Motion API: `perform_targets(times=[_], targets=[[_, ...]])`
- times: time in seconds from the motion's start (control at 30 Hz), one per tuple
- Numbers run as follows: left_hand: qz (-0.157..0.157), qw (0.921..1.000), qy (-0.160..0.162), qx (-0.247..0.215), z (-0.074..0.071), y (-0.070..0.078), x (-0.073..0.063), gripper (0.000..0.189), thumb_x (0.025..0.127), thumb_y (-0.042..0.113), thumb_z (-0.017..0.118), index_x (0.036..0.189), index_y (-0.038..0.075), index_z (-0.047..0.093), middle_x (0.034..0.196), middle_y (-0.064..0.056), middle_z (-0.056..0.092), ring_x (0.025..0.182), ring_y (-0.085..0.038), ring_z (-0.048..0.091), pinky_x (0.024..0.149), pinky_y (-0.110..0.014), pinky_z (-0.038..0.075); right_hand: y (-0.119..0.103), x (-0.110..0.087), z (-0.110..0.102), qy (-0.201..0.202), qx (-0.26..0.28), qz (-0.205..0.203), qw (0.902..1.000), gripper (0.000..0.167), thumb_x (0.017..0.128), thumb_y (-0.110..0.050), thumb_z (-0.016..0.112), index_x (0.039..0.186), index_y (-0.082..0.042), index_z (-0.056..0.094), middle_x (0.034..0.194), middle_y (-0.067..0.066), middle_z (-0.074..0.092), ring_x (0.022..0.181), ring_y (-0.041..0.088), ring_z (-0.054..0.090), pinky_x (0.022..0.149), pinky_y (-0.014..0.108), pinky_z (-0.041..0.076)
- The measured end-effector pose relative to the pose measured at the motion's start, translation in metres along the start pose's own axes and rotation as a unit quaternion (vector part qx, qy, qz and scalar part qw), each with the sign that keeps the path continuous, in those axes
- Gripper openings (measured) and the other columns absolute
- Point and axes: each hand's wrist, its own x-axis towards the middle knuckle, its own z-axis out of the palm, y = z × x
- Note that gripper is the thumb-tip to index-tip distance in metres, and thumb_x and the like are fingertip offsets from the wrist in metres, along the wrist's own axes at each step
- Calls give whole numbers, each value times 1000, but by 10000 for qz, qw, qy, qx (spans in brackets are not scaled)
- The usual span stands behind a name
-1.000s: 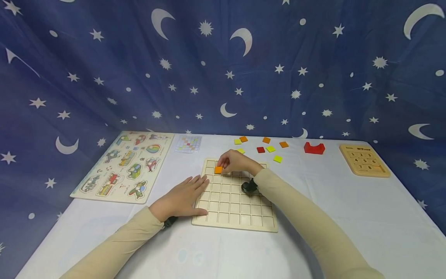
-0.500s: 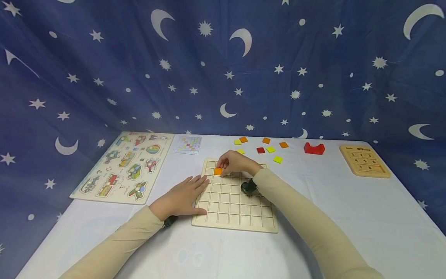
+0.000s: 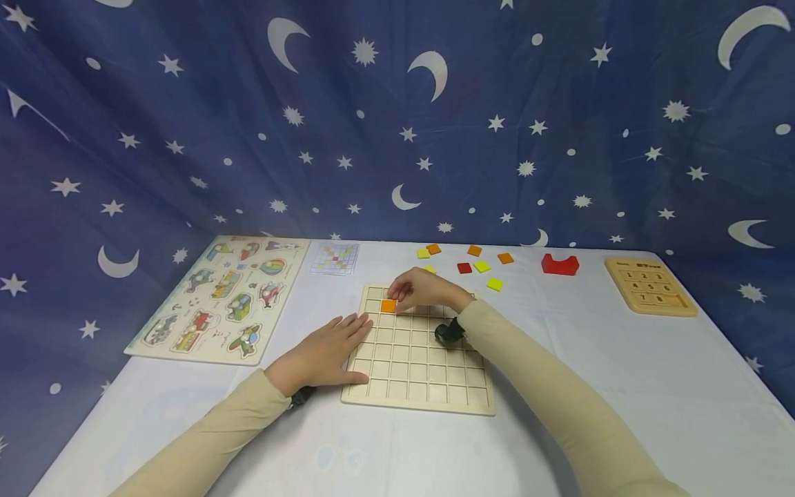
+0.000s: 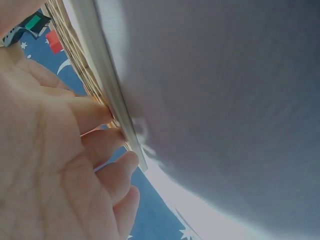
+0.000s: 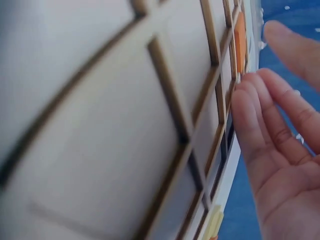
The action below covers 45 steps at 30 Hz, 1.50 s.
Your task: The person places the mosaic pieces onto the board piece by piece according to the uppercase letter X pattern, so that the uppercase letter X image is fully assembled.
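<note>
In the head view a square orange tile [image 3: 388, 306] lies in a cell near the upper left corner of a wooden grid board [image 3: 418, 391]. My right hand [image 3: 422, 287] is just right of the tile, its fingers bent loosely. In the right wrist view the orange tile [image 5: 240, 42] sits in the grid, and the thumb and fingers [image 5: 245, 112] stand apart with nothing pinched between them. My left hand [image 3: 326, 351] rests spread on the board's left edge. From the left wrist its fingers [image 4: 102, 145] touch the board's side.
Behind the board are loose yellow tiles [image 3: 495, 284], orange tiles [image 3: 475, 250] and a red tile [image 3: 464, 268]. A pattern card [image 3: 335, 258] and picture puzzle [image 3: 220, 300] lie left. A red block [image 3: 560, 264] and number puzzle [image 3: 651, 286] are right.
The orange tile has settled flat into its cell, and my right fingers have come off it. My left hand keeps its place on the board.
</note>
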Motion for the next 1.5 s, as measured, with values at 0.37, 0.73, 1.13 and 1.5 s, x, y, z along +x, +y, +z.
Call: perform_targets(times=[0.37, 0.73, 1.13, 1.5], targets=[[8, 10000, 47, -80, 0, 1, -1, 92, 84, 60, 56, 149, 2, 23, 156, -15, 21, 144, -32, 23, 118, -47, 21, 13, -25, -27, 194, 1103, -156, 9936, 39, 81, -5, 72, 117, 7, 61, 112, 23, 65, 95, 21, 64, 89, 29, 54], [36, 9999, 63, -71, 2, 0, -2, 92, 85, 59, 56, 149, 2, 23, 156, -16, 20, 144, -33, 22, 118, -48, 21, 27, -63, -80, 727, 1086, 124, 9913, 39, 83, -8, 70, 118, 6, 60, 120, 27, 60, 103, 26, 63, 88, 25, 54], [52, 10000, 50, -24, 1, -1, -2, 92, 85, 59, 55, 149, 1, 23, 156, -16, 19, 144, -32, 21, 118, -48, 21, 66, -88, -121, 1827, 997, 1130, 9715, 44, 84, -14, 70, 124, 2, 58, 117, 14, 65, 93, 8, 63, 88, 30, 54], [55, 9999, 37, -139, 1, -1, -2, 92, 85, 59, 55, 149, 1, 22, 157, -16, 18, 144, -33, 21, 118, -48, 21, 102, -85, -107, 3131, 1327, 2125, 9161, 46, 88, -13, 66, 131, -2, 53, 130, 19, 55, 114, 30, 55, 99, 36, 50]])
